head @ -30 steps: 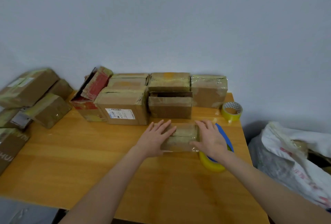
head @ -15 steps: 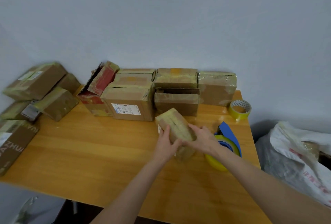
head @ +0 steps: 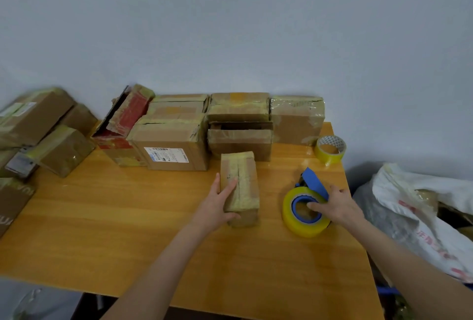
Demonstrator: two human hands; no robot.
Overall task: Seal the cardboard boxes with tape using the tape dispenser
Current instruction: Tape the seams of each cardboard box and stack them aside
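We note the left hand (head: 217, 207) clasping the small box (head: 242, 181) on the worktop (head: 128, 217) — fingers (head: 230, 186) along its top, thumb round the near end. Beside it, the right hand (head: 336, 204) grips the tape dispenser (head: 294, 217).

A single wide-angle head camera looked forward and down across the tabletop (head: 128, 217) from its 6 o'clock edge, facing the wall (head: 230, 25) at 12 o'clock. It sat near enough that both forearms (head: 158, 268) reached in from 6 o'clock; boxes (head: 238, 107) lined the far edge.
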